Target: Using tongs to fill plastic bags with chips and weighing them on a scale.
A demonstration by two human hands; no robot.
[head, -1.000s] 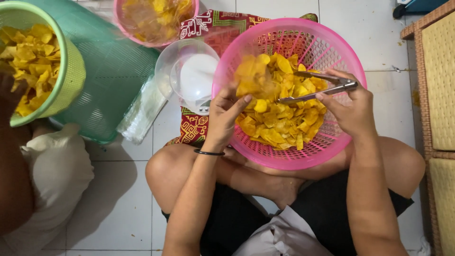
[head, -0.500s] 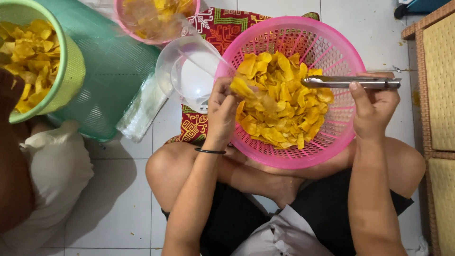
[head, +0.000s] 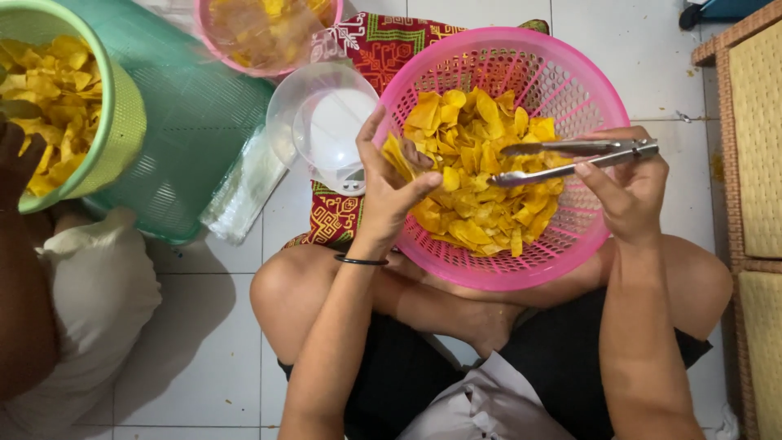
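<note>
A pink perforated basket rests on my crossed legs, full of yellow chips. My left hand is at the basket's left rim, pinching one yellow chip between thumb and fingers. My right hand grips metal tongs over the basket's right side. The tongs' tips are spread apart and point left over the chip pile.
A clear plastic bowl on a small scale sits left of the basket on a patterned red cloth. A teal basket, a green basket of chips, a pink bowl and another person's hand lie to the left. Wicker furniture stands right.
My right hand has swung the tongs back left and opened their tips over the chips. My left hand has lifted one chip off the pile at the left rim.
</note>
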